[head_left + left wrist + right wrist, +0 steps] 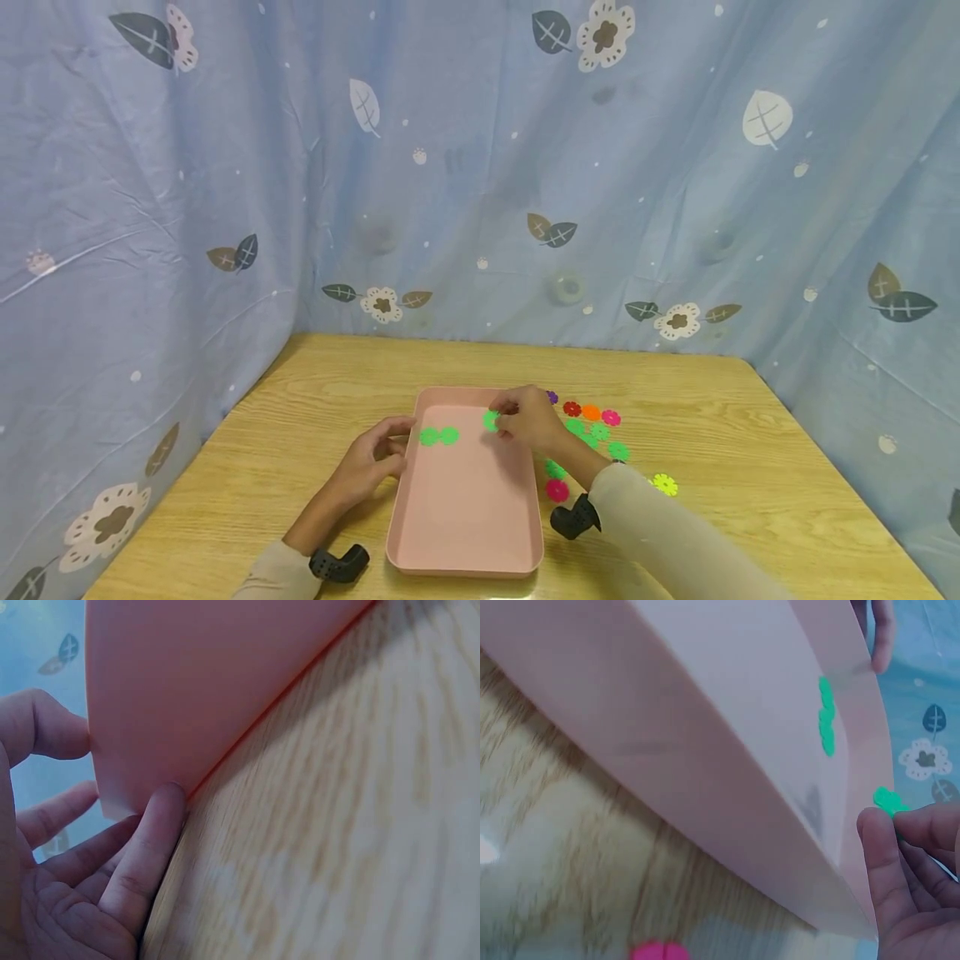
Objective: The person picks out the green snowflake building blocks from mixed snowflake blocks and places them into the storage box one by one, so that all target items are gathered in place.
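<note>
In the head view my right hand (531,421) pinches a green flower-shaped plastic disc (491,421) between thumb and fingertips, over the far right part of a pink tray (465,567). The right wrist view shows the held disc (887,799) just above the tray's wall. Inside the tray, two green discs (438,437) lie side by side, meeting at their edges. My left hand (369,462) rests against the tray's left side. Its thumb (157,847) lies low along the outer wall and the index finger touches near the rim.
Right of the tray several loose discs lie on the wooden table (720,417): green (618,451), orange (591,412), dark red (572,409), pink (557,490) and yellow (664,484). The right forearm crosses above some of them. A blue patterned curtain (465,192) hangs behind the table.
</note>
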Demonstrator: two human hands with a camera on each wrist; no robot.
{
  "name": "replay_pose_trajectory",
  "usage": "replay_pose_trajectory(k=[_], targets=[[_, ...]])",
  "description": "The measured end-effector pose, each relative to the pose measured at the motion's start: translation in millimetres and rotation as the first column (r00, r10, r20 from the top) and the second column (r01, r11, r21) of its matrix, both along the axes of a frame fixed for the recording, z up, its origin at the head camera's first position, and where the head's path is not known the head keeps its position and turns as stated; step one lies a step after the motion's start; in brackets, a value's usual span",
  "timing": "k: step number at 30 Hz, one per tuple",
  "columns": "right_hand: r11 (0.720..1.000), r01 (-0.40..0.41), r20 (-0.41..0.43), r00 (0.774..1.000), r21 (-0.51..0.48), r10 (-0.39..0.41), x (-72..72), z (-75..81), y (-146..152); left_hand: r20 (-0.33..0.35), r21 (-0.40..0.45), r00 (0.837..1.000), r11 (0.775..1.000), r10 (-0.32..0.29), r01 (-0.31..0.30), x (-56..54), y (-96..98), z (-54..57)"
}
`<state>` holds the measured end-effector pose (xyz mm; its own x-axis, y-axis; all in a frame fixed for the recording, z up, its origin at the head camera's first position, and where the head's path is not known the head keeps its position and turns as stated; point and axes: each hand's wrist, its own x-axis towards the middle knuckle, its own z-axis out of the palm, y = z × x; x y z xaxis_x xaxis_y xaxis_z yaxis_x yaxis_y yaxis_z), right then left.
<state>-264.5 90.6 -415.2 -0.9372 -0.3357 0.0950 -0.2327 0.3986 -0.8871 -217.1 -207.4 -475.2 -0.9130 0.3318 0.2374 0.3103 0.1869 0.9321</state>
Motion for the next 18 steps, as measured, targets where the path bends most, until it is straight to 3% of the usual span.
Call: replay_pose_trajectory(k=[8,18], targets=[[0.999,-0.019,-0.006,1.0,0.044,0.019,-1.0,-5.8,-9.8,-0.014,0.002,0.999,0.999,-0.032,0.032,-0.2,0.3,0.2],[0.979,-0.026,-0.033,0.999,0.202,0.033,-6.7,-6.0,-19.3,-0.016,-0.006,1.0,1.0,-0.015,0.015,-0.7,-0.5,-0.1]])
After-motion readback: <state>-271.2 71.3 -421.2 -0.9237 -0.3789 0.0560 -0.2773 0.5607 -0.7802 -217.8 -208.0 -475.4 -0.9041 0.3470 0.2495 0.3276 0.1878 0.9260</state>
